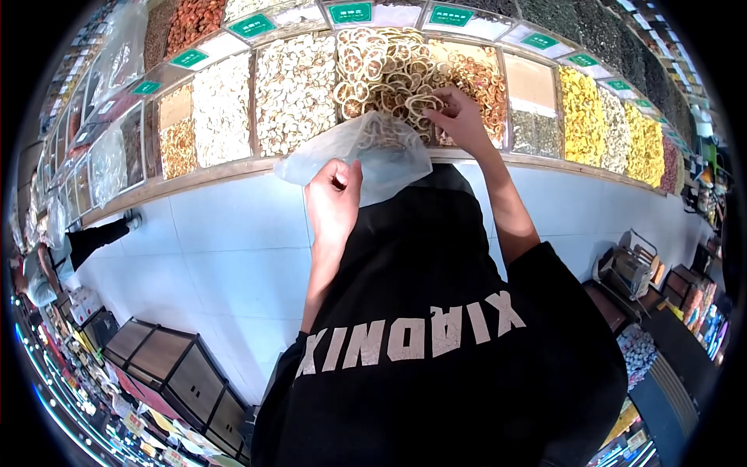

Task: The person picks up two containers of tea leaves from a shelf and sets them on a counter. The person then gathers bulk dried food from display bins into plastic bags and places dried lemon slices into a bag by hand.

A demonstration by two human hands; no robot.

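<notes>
My left hand [334, 199] is closed on the edge of a clear plastic bag [397, 167], which hangs at the front of the bins. Over the bin of dried fruit slices [381, 62], my right hand [459, 121] pinches a pale, ring-like dried slice [422, 103] between thumb and fingers. The slices are round with light rims and darker middles, heaped loosely. Part of the heap lies behind the bag, and its contents are hard to make out through the cloudy plastic.
Bins of white dried slices [296, 86], orange-brown dried pieces [484, 89] and yellow dried flowers [582, 109] flank the heap. Green labels [350, 13] line the back. A person [97, 240] stands at the left. Behind are a wooden cabinet [194, 385] and a chair [634, 268].
</notes>
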